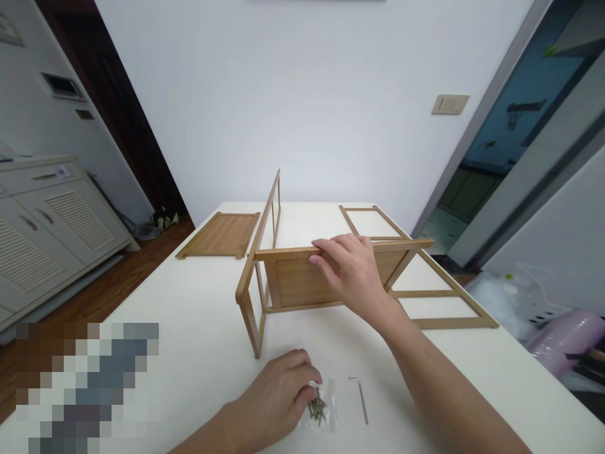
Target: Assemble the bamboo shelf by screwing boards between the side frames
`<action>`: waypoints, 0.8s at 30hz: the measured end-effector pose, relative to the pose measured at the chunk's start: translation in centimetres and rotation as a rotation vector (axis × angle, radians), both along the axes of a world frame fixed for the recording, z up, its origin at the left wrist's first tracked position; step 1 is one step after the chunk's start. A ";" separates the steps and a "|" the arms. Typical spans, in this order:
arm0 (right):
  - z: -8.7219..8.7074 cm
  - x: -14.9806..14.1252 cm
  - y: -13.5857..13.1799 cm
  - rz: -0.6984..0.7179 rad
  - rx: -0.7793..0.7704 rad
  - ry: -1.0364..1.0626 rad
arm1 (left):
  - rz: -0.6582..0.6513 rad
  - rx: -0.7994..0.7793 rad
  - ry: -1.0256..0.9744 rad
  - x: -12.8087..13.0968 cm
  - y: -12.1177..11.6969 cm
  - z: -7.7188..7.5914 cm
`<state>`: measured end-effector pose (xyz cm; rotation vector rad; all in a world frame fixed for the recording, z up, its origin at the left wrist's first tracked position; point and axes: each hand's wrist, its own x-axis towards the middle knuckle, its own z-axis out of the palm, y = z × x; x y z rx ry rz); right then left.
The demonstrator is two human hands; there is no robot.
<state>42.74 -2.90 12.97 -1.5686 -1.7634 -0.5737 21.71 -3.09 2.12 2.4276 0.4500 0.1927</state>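
Note:
My right hand (350,268) is closed over the top rail of a wooden shelf panel (302,280), thumb on the near face and fingers along the edge. The panel stands on its long edge, its left end against an upright wooden side frame (259,252). Down at the front, my left hand (283,388) has thumb and fingers curled together at a small clear plastic bag of screws (317,410). Whether a single screw is between those fingertips is hidden. A hex key (361,400) lies on the table just right of the bag.
On the white table (189,328), a slatted wooden panel (220,234) lies flat at the back left. A second ladder-like wooden frame (449,325) lies flat on the right, partly behind the held panel. A wall closes off the table's far edge.

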 end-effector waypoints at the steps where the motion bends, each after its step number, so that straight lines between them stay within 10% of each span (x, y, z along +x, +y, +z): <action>1: 0.0 0.0 0.0 0.000 -0.003 0.000 | -0.011 0.029 -0.007 0.1 -0.2 -0.2; 24: 0.4 0.0 0.0 0.049 0.017 0.001 | -0.022 0.197 0.114 1.5 -1.0 -2.0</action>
